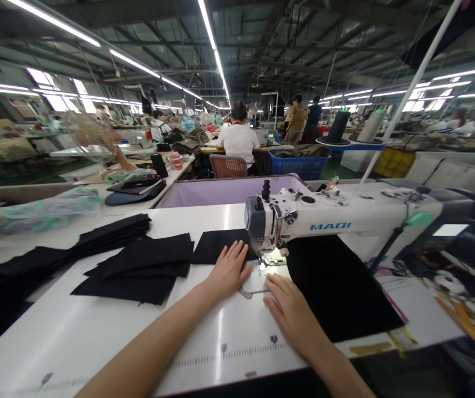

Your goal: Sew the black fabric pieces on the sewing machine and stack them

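My left hand (231, 268) lies flat beside the needle area, its fingertips resting on the edge of a black fabric piece (215, 246). To the right, my right hand (285, 304) rests with fingers stretched out and thumb apart, fingertips at the bright metal needle plate (257, 279). Above both hands stands the head of a white sewing machine (320, 215), its lamp lighting the presser foot. A larger black fabric panel (340, 293) spreads under the machine arm, just right of my right hand. Further left, several black fabric pieces (137, 268) overlap in a loose stack.
More black fabric (25, 271) hangs over the left edge of the white table (204, 348). Orange-handled scissors (459, 318) lie at the right. Behind the machine is a lilac bin (220, 190). Ahead, a person in a white shirt (238, 138) sits beside a blue crate (297, 165).
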A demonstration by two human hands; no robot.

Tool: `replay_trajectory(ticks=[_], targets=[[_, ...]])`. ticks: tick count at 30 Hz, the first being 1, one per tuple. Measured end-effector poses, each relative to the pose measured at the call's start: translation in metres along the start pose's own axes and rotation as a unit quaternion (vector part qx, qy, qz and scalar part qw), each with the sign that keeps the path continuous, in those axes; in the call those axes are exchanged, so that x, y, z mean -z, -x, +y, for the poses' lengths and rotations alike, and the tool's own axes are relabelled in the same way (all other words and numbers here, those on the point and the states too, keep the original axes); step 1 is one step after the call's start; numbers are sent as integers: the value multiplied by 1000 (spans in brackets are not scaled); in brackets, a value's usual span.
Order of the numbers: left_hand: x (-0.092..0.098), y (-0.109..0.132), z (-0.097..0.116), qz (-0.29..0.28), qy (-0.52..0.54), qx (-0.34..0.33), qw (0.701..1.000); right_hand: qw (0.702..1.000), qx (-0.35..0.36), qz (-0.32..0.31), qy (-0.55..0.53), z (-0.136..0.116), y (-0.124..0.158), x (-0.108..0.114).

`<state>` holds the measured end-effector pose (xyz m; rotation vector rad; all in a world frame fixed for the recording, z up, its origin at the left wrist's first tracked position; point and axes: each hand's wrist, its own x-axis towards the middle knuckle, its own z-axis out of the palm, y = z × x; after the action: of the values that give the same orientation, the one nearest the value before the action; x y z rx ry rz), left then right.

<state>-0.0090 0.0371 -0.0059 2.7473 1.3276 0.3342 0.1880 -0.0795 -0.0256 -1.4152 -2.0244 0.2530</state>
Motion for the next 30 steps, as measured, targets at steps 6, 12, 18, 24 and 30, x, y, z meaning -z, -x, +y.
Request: replay_trajectory(ticks=[6, 12, 18, 24, 30], targets=[[6, 11, 1, -14, -20, 14, 1000, 1000, -6, 28, -11, 4, 2, -1], [12, 43, 6, -13, -30, -19, 999, 999, 0, 33, -17, 8, 3, -2], [24, 46, 13, -18, -30, -31, 999, 999, -3, 36, -32, 5, 2, -1], [47, 41, 14, 28, 31, 51, 998, 998, -22, 31, -58, 4, 2, 3], [70, 49, -11, 372, 359, 271, 812, 993, -43, 42, -97, 4, 2, 5]])
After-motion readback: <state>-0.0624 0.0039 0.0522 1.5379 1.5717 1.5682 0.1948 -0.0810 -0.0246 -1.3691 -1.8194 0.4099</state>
